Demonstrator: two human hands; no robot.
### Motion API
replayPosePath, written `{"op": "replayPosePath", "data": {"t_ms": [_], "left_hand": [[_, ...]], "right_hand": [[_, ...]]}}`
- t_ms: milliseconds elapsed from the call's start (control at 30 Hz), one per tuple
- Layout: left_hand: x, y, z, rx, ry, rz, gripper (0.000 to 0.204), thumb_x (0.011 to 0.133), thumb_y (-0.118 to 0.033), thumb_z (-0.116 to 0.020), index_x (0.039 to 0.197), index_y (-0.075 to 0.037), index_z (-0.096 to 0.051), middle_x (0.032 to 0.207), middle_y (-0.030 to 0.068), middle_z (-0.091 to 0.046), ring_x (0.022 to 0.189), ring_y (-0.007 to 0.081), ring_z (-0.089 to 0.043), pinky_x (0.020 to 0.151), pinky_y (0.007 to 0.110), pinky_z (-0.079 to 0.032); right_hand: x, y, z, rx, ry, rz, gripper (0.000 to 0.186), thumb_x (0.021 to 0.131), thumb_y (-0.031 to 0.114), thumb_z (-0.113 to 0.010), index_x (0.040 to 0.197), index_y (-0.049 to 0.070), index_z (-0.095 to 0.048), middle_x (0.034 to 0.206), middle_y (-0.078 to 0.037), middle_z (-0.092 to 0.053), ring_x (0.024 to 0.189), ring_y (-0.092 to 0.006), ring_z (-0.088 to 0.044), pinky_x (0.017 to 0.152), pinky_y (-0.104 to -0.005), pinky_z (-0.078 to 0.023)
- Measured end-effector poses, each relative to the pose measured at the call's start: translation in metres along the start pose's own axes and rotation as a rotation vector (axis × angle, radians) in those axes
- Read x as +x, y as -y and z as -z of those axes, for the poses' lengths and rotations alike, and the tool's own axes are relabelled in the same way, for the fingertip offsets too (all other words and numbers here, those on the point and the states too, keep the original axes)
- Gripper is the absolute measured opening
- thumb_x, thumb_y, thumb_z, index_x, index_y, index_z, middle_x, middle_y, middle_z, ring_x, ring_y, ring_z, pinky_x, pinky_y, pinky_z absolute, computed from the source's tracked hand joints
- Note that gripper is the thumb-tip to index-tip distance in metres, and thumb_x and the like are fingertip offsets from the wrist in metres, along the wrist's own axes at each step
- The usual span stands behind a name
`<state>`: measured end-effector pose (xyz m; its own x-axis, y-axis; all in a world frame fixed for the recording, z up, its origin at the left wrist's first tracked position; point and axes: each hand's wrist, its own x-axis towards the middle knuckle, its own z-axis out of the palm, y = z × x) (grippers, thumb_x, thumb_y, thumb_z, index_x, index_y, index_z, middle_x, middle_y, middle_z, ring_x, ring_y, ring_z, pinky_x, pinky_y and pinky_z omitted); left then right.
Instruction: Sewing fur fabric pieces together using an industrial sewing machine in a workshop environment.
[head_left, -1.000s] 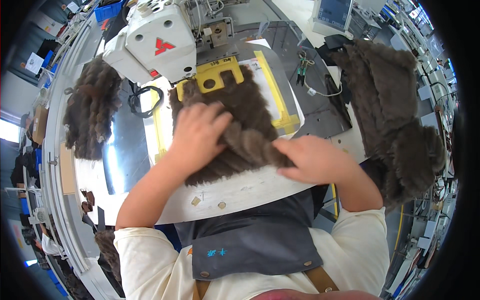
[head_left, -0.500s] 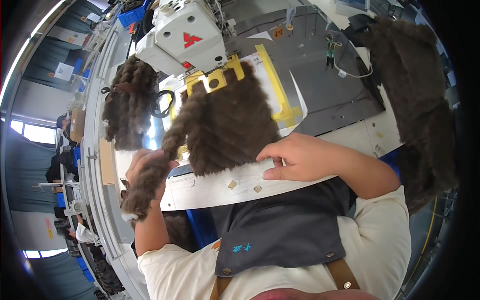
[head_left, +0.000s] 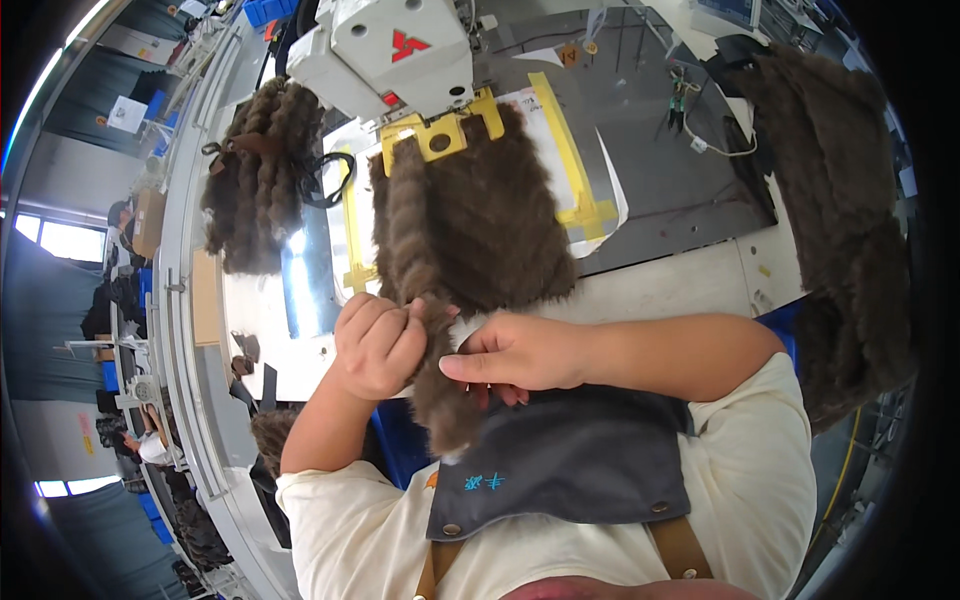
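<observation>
Here's the white worktop (head_left: pixel 660 280), spread wide beneath everything, with heavy brown fur pieces (head_left: pixel 840 220) draped over its right side! The white sewing machine (head_left: pixel 395 60) looms at the top, and below it lies the brown fur panel (head_left: pixel 500 220), flat, its pile slanting. Over to the left sits a ribbed fur bundle (head_left: pixel 262 180).

Now the fur strip (head_left: pixel 410 220): it runs from the machine down the panel's left side and past the worktop's near edge, its loose end hanging below both hands, in front of the dark apron (head_left: pixel 560 450).

The left hand (head_left: pixel 378 345) has it, fingers curled tight around the strip! The right hand (head_left: pixel 520 355) is just below on the other side, thumb tip against the strip's right edge, fingers bent beneath; whether they pinch it, I cannot tell.

Smaller now: a notched yellow plate (head_left: pixel 440 128) at the strip's upper end, a black strap loop (head_left: pixel 351 175) beside the bundle, and green-handled snips (head_left: pixel 677 105) well apart at upper right.
</observation>
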<state>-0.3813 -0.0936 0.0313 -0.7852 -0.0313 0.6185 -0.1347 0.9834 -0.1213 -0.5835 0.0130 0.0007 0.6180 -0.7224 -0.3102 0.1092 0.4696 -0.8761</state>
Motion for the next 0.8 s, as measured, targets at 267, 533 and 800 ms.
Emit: {"op": "replayPosePath", "data": {"t_ms": [267,533,800], "left_hand": [[0.001,-0.003,-0.022,0.087,-0.028,-0.176,0.019,0.075,0.009,-0.078,0.073,0.0,-0.06,0.064,0.0039,-0.05,0.056,0.019,-0.052,0.051,0.032,-0.038],[0.029,-0.006,-0.018,-0.214,0.216,0.053,0.029,0.069,-0.015,-0.088,0.084,-0.003,-0.065,0.076,0.0045,-0.059,0.073,0.028,-0.061,0.066,0.041,-0.047],[0.078,0.026,-0.063,-0.881,1.076,0.069,0.064,0.072,-0.057,-0.084,0.1,0.0,-0.073,0.09,0.0192,-0.069,0.089,0.0428,-0.066,0.073,0.046,-0.05]], "right_hand": [[-0.002,-0.011,-0.003,0.078,-0.063,-0.053,0.042,0.099,0.043,-0.071,0.087,0.003,-0.07,0.069,-0.001,-0.061,0.057,-0.01,-0.056,0.052,-0.0267,-0.047],[-0.012,-0.019,0.017,-0.139,-0.136,-0.031,0.039,0.093,0.034,-0.074,0.087,-0.004,-0.071,0.072,-0.012,-0.067,0.059,-0.0219,-0.061,0.059,-0.0412,-0.05],[-0.035,0.001,0.032,-0.759,-0.332,0.038,0.033,0.076,0.028,-0.073,0.069,-0.003,-0.067,0.065,-0.022,-0.063,0.067,-0.0402,-0.065,0.064,-0.0494,-0.051]]}}
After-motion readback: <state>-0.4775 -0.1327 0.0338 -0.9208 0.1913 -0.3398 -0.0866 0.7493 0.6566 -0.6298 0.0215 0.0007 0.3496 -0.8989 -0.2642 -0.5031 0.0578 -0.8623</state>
